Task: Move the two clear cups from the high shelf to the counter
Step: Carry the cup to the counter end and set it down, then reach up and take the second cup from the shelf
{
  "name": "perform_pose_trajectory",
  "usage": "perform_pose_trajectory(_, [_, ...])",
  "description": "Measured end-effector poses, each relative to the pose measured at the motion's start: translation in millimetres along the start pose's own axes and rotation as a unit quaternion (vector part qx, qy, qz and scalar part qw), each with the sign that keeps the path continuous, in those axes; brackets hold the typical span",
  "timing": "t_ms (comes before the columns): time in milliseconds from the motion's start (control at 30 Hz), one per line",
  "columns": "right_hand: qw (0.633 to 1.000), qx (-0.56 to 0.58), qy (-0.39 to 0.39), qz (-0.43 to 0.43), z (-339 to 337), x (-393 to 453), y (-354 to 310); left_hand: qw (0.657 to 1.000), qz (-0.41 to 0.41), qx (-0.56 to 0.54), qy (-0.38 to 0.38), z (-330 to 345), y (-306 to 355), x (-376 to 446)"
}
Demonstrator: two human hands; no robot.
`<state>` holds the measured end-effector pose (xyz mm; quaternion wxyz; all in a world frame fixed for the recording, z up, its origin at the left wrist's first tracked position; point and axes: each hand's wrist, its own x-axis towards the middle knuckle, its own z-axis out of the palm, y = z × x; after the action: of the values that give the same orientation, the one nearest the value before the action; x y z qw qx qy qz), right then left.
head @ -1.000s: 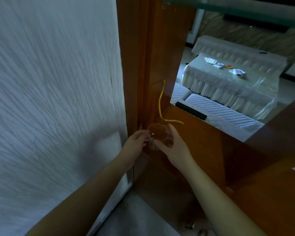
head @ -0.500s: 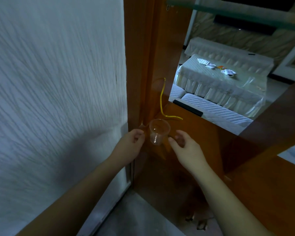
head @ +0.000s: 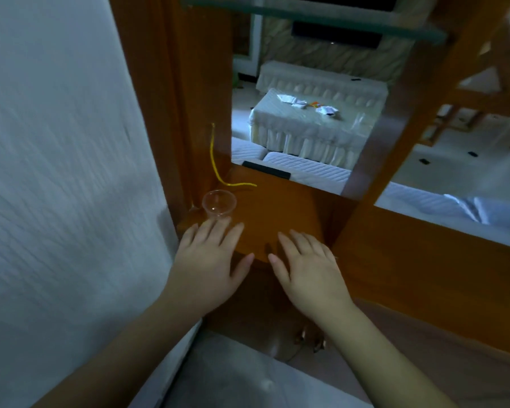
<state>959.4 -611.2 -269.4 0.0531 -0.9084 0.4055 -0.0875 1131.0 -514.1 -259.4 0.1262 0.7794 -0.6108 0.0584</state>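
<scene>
One clear plastic cup stands upright on the brown wooden counter, in its left corner against the wooden post. My left hand hovers flat just in front of the cup, fingers spread, holding nothing. My right hand is beside it over the counter's front edge, also flat with fingers apart. Only this one cup shows. A glass shelf crosses the top of the view, with nothing visible on it.
A yellow cord hangs down the post and lies on the counter behind the cup. A white textured wall fills the left. A mirror behind the counter reflects a covered table and sofa. A wooden frame rises at right.
Both hands held the clear cup in the corner a second ago. They set it on the counter, let go, and drew back toward me with fingers spread.
</scene>
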Motion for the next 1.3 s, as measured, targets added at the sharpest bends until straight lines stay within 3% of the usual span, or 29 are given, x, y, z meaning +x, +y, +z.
perform_pose_trajectory(300, [0.996,-0.017,0.02,0.08,-28.7,-106.8,69.1,0.991,0.127,0.02,-0.044,-5.1,118.4,-13.9])
perform_pose_trajectory(633, [0.967,-0.032,0.048,0.246,-62.4,-271.5,173.9,0.956,0.283,-0.01,-0.07,7.6,291.6,-55.0])
perform_pose_trajectory(1033, [0.893,-0.063,0.081,0.438,-88.0,-399.5,245.9,0.897,0.433,-0.007,-0.085,28.9,451.8,-76.3])
perform_pose_trajectory(1300, [0.823,-0.079,0.1,0.554,-103.7,-455.8,279.2,0.827,0.549,-0.067,-0.105,43.0,545.3,-73.9])
